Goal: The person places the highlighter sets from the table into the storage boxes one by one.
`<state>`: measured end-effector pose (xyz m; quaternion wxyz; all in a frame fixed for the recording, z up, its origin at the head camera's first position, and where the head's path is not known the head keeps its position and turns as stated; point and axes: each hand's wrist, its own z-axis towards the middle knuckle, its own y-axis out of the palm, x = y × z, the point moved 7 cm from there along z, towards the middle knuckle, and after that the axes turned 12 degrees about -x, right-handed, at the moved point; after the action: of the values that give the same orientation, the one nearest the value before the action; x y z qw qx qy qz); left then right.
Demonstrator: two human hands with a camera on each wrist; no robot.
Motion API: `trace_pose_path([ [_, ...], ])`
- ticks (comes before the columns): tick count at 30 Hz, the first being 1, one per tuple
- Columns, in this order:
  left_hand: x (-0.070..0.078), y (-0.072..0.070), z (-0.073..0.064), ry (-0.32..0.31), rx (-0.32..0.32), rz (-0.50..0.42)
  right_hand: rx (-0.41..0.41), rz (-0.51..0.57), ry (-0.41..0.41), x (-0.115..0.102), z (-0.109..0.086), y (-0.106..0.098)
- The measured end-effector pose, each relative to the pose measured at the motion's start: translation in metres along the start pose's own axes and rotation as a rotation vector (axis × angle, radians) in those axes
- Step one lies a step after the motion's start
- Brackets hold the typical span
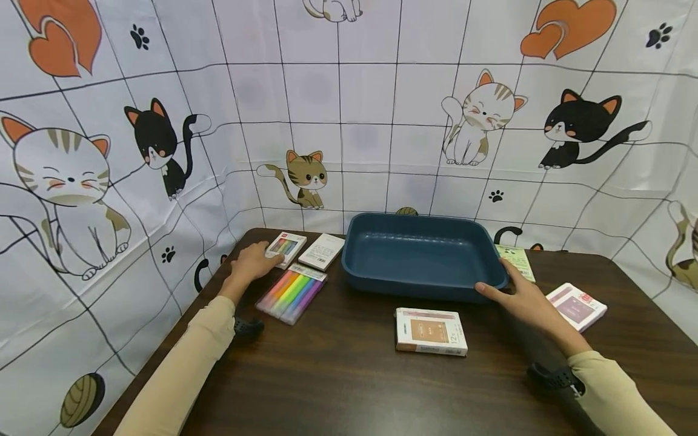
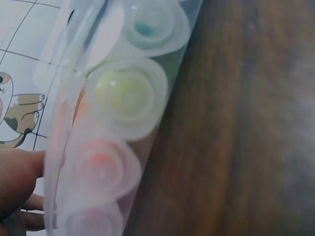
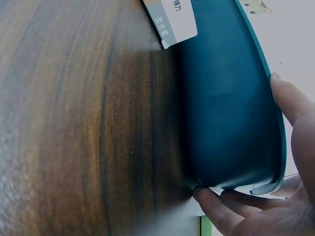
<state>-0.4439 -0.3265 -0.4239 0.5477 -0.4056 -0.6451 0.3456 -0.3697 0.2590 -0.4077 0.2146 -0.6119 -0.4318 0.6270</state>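
So the tray (image 1: 425, 254) I've got my right hand (image 1: 520, 300) on is dark blue, a long rectangle with rounded corners, flared walls, a thin lip and a slightly shiny inner floor. The box (image 1: 288, 248) under my left thumb is a slim white one with a row of coloured sticks printed on its face. Taking the table (image 1: 338, 375) as a clock with 12 away from me, the tray sits at 12, its far rim close to the cat-print cloth (image 1: 365, 151), and the slim box is around 10, near the table's left edge. Things are kinda snug up there: a white printed box (image 1: 323, 251) fits between the slim box and the tray's left end, a clear pack of rainbow pens (image 1: 294, 293) lies just on my side of them, and a green card (image 1: 516, 263) is by the tray's right end at 1. There's a purple-and-white box (image 1: 575, 306) at about 2, and an orange-and-white box (image 1: 429, 330) lies near the middle. Most of the roomy wood is on my side, 5 to 8 o'clock. Right hand's pinching the tray's near right corner, thumb over the lip, fingers at the underside, so the tray stretches off toward 10 from it; can't tell if that end is off the wood. From my left hand (image 1: 251, 263) the slim box is at 2, touching, and the tray's well over toward 3. Can't tell whether my left fingers curl round the box's edge or just rest there.
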Motion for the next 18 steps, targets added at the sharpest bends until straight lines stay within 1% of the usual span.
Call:
trace_pose_path([
  [3,0.005,0.0,0.003,-0.002,0.026,-0.001,0.003,0.009,-0.002,0.001,-0.001,-0.001],
  [5,0.005,0.0,0.002,-0.002,0.039,-0.009,-0.001,0.014,-0.005,0.001,-0.001,0.0],
  [13,0.011,-0.001,0.003,0.025,0.085,-0.07,0.004,0.009,-0.001,0.002,0.0,0.0],
  [18,0.012,-0.003,0.005,0.048,0.112,-0.085,-0.007,0.009,0.012,0.001,0.001,0.0],
])
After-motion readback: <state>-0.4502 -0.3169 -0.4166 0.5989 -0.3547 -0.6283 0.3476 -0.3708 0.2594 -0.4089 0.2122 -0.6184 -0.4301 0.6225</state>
